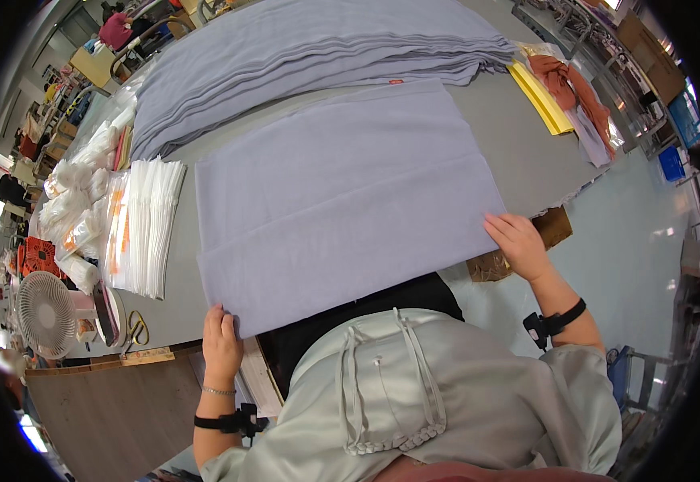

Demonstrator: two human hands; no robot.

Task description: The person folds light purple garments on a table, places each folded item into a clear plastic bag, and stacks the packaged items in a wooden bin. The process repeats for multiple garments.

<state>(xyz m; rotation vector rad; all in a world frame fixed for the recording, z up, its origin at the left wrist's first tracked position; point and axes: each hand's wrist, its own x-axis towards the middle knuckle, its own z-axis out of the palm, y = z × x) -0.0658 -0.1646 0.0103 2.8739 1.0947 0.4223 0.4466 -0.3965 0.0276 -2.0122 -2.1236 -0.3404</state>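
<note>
A smooth, lightly creased lavender-grey fabric rectangle lies on the grey counter, long axis left-right, right end angled away. The left hand pinches its near-left corner; the right hand touches near-right, its grip unclear.

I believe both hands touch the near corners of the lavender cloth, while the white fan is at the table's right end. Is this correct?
Not entirely: in the head view, the white fan is at the left end. The left hand and right hand do touch the near corners of the lavender cloth.
</note>
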